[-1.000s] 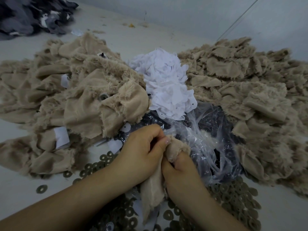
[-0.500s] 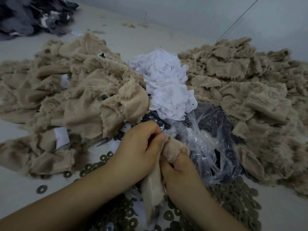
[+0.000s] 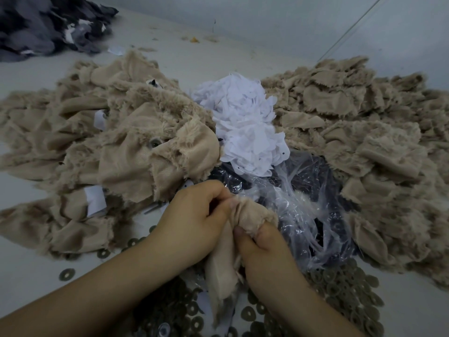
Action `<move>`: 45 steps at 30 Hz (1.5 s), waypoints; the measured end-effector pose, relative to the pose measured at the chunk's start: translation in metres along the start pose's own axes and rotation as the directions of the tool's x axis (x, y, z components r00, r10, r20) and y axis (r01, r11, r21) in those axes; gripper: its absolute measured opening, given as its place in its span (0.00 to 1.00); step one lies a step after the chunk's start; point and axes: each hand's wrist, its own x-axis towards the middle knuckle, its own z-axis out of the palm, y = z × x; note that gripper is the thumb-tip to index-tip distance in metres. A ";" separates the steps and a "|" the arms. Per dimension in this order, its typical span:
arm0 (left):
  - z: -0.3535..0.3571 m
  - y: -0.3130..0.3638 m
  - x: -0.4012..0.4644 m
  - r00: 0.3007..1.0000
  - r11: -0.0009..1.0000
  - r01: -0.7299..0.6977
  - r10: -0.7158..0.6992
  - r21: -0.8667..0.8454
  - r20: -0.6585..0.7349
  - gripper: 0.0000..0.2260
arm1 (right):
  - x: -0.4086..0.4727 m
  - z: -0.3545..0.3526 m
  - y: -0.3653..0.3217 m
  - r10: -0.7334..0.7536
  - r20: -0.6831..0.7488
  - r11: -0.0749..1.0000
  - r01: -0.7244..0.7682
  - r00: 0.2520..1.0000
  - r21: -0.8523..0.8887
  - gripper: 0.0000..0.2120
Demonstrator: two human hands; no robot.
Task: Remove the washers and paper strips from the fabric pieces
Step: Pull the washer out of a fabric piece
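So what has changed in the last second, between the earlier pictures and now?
Very little. Both hands still grip the same fabric piece, and they shifted slightly up and away with it. Nothing was let go. The fabric piles, paper heap, bag and washers stayed put.

Left hand shifted slightly up-frame since a second ago, thumb tip now pressed tighter against bunched top of fabric piece. Right hand crept up with it, thumb hooked higher under fabric fold. Bunched top of fabric now sits a touch higher and further right of centre frame, more rounded over right thumb. Hanging tail of fabric between wrists narrower, drawn in closer to left wrist.
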 end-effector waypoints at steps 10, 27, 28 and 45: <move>-0.010 -0.001 -0.005 0.952 0.868 0.306 -0.278 -0.391 0.127 0.12 | -0.002 0.003 0.003 -0.029 -0.004 0.995 0.029 1.000 -0.098 0.12; -0.008 -0.008 -0.020 0.994 0.924 0.110 -0.095 -0.366 0.058 0.03 | -0.002 0.005 0.006 -0.019 -0.070 0.945 0.041 0.997 0.325 0.06; -0.007 -0.008 -0.021 0.994 0.921 0.110 -0.099 -0.374 0.050 0.03 | -0.002 0.006 0.007 -0.017 -0.086 0.938 0.046 0.996 0.344 0.06; 0.003 -0.013 -0.023 0.993 0.961 -0.054 0.022 -0.273 -0.118 0.11 | -0.003 0.014 0.012 0.014 -0.022 0.869 -0.001 1.000 0.495 0.12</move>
